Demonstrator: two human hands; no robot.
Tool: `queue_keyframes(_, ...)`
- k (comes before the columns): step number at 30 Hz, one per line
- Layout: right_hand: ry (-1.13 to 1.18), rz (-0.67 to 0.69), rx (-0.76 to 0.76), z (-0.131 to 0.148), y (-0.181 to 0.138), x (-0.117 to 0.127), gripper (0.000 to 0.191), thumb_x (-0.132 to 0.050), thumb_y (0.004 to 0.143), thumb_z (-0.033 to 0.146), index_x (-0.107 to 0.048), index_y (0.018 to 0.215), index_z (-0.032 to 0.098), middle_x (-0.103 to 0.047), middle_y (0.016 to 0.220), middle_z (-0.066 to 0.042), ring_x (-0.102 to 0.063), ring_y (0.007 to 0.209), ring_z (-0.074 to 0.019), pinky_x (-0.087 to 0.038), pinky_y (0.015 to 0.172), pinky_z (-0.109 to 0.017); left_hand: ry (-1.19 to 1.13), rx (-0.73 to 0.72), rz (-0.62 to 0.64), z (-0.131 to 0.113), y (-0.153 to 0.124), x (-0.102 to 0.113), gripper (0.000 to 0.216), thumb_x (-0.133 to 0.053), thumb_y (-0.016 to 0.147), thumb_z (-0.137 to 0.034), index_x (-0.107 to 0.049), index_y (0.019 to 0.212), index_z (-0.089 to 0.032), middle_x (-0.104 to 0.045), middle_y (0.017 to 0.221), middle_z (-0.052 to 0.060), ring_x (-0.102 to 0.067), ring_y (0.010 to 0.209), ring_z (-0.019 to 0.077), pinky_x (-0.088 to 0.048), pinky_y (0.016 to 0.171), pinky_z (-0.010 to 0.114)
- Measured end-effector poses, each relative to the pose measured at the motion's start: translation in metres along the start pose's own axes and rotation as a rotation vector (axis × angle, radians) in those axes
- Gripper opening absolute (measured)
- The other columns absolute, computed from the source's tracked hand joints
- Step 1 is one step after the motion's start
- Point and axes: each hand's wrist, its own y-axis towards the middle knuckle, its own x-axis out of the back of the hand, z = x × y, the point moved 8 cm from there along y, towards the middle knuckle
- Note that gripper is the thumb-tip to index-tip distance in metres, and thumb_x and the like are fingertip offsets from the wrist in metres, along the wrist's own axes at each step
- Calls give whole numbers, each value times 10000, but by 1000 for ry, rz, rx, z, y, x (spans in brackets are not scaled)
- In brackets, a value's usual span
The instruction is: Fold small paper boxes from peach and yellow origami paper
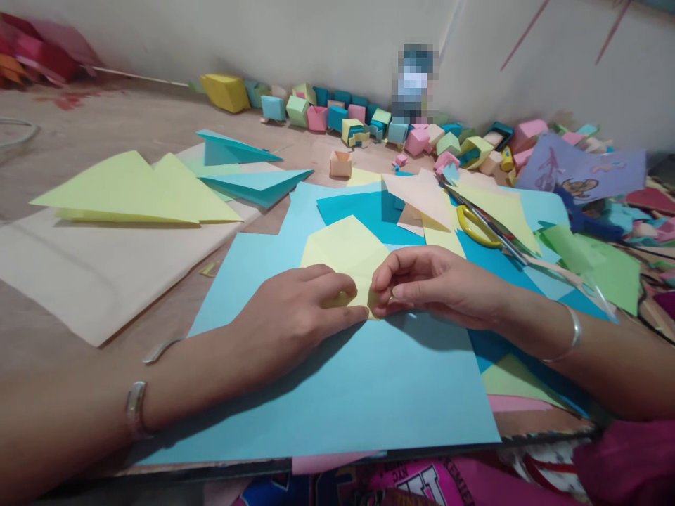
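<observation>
A pale yellow sheet of paper (345, 242) lies folded on a large light blue sheet (337, 393), its far end coming to a blunt point. On its left side rests my left hand (303, 306), fingers bent and thumb along the near edge, closed on the paper. My right hand (432, 284) has its fingers curled and the thumb drawn in at the right part of that near edge, closed on it too. The fingers hide part of the fold. Both wrists carry silver bangles.
Folded yellow paper (131, 190) and blue paper pieces (258, 183) lie at left on a cream sheet (95, 281). Yellow-handled scissors (477, 228) rest on papers at right. Several small paper boxes (298, 111) line the wall. A lilac drawing (585, 165) stands far right.
</observation>
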Motion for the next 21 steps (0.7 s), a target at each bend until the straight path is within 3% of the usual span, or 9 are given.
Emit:
queue_keyframes(15,-301,70,59,11,-3,-10,64,-617,825,164,-626,887,173,-649,822,-15,-633,799,-132,-519,782,-290,41,-54,78,-3,3,-3,281,-458,968,-206,-661,1159,-243,-631,861,63,-581,773,177,-458,629,277)
queue_keyframes(18,-573,95,127,17,-7,-16,118,-546,849,121,-629,908,182,-639,860,-25,-611,820,-139,-507,779,-299,31,-78,79,-5,3,-4,298,-418,982,-214,-666,1146,-228,-641,891,77,-581,769,179,-472,643,292)
queue_keyframes(21,-920,72,313,25,-14,-26,210,-498,867,94,-668,932,199,-629,952,-52,-586,900,-157,-480,811,-312,19,-90,43,-5,3,-2,305,-410,978,-206,-663,1149,-223,-642,876,81,-577,760,182,-488,654,304)
